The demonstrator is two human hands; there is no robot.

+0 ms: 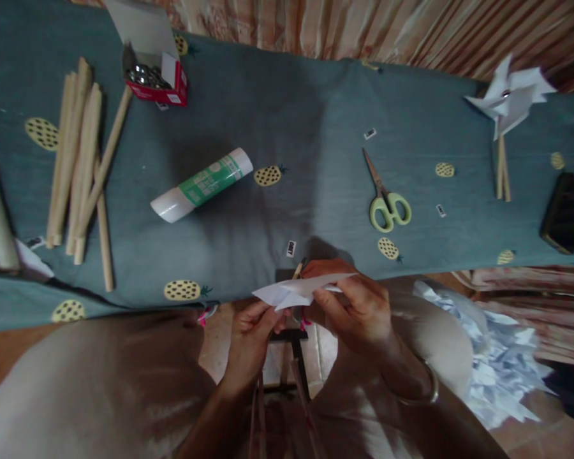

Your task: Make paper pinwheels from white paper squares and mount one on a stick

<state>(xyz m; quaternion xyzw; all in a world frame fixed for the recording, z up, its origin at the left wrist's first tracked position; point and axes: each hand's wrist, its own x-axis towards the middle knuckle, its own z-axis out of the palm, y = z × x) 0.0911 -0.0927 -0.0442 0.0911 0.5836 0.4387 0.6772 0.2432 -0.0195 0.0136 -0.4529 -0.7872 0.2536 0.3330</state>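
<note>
A person seated at a cloth-covered bench (277,102) pinches a folded white paper (289,293) just over its near edge, the left hand (250,336) gripping one end between thumb and fingers, the right hand (361,312) pinching the other. A wooden tip (298,269) shows behind the paper, beside the right hand's fingers. Ahead lie a glue stick (210,182) and green-handled scissors (385,207), between a group of pale rods (79,172) at left and a white paper pinwheel (514,115) near a dark phone (567,213) at right.
</note>
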